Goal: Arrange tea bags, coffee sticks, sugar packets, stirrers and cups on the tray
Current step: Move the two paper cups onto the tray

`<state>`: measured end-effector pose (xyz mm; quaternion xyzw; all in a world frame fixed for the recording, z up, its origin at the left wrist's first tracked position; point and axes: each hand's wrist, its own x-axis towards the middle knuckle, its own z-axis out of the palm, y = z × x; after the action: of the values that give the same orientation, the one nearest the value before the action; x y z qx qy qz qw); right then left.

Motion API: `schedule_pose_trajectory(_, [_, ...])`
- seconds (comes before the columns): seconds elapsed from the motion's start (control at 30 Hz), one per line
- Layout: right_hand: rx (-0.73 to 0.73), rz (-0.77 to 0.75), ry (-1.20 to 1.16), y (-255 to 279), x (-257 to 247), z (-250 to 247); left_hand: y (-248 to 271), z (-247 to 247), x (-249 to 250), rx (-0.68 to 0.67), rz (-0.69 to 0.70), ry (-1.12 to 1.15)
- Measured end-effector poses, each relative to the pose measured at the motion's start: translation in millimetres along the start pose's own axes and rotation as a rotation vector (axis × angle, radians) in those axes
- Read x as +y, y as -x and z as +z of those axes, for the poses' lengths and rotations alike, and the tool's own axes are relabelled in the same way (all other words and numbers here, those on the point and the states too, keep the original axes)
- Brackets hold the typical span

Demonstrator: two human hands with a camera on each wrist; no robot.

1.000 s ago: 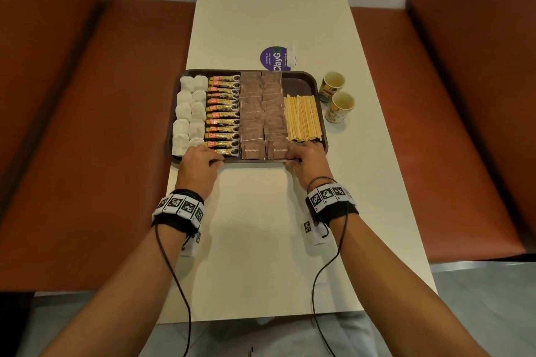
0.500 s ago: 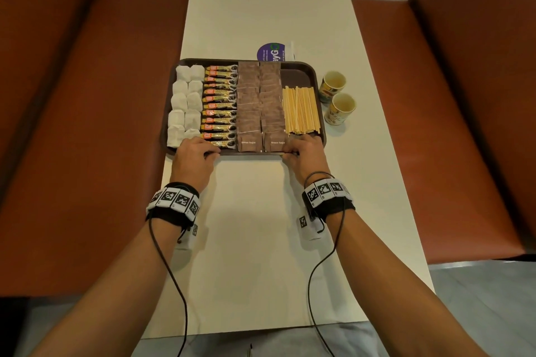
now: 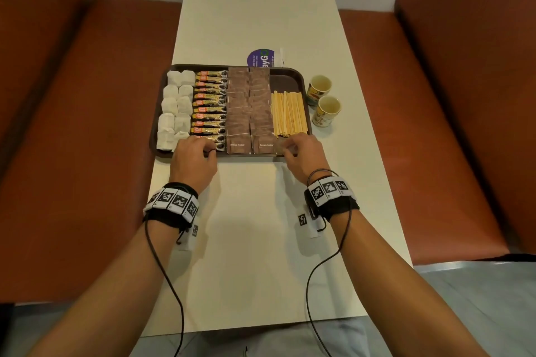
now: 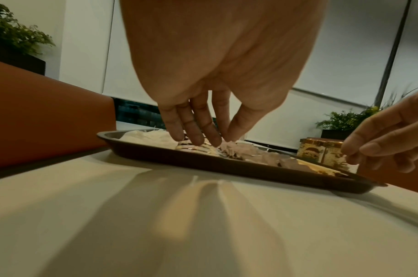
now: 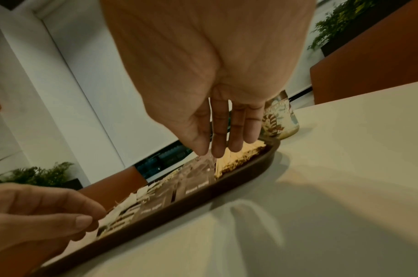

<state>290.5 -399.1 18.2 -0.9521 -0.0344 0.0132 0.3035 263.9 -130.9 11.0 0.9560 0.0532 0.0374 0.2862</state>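
Tray [image 3: 287, 78]: dark brown, rounded corners, flat on the cream desk [image 3: 261, 9], directly ahead of both hands.

Left hand [image 3: 193, 158]: over the tray's near rim, fingers pointing down and slightly bent, tips touching the nearest coffee sticks; thumb tip close to the fingers. Whether it pinches a stick cannot be told.

Right hand [image 3: 301, 153]: over the near rim at the tray's right end, fingers extended downward, side by side, tips at the near ends of the stirrers and the edge of the nearest sugar packet. It holds nothing that can be made out.

Tea bags [image 3: 177, 109]: white, two columns, ahead and left of the left hand.

Coffee sticks [image 3: 209, 107]: gold and black, one stacked column, running forward from the left fingertips.

Sugar packets [image 3: 249, 107]: brown, two columns, between the two hands and beyond.

Stirrers [image 3: 288, 113]: pale wooden strips lying lengthwise, just ahead of the right hand.

Cups [image 3: 323, 101]: two printed paper cups, upright on the desk just off the tray's right rim, ahead and right of the right hand.

Purple sticker [image 3: 260, 57]: on the desk past the tray's far rim.

Orange bench seats [image 3: 87, 124]: either side of the desk.
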Motion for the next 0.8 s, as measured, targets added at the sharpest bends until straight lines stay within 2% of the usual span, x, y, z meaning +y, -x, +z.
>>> schedule_pose_trajectory(0.1, [0.036, 0.004, -0.013, -1, 5, -17, 1, 7, 21, 0.008, 0.039, 0.023])
schedule_pose_trajectory(0.3, [0.137, -0.004, -0.086, -9, 18, -54, -11, 22, 74, -0.084, 0.136, 0.207])
schedule_pose_trajectory(0.53, [0.229, 0.039, -0.021, -58, 49, -96, -48, 56, 153, -0.143, 0.166, 0.343])
schedule_pose_trajectory(0.67, [0.155, 0.131, 0.028, -102, 69, -107, -76, 93, 187, -0.247, 0.126, 0.279])
schedule_pose_trajectory(0.8, [0.032, 0.147, 0.028, -137, 73, -106, -93, 123, 203, -0.253, 0.081, 0.245])
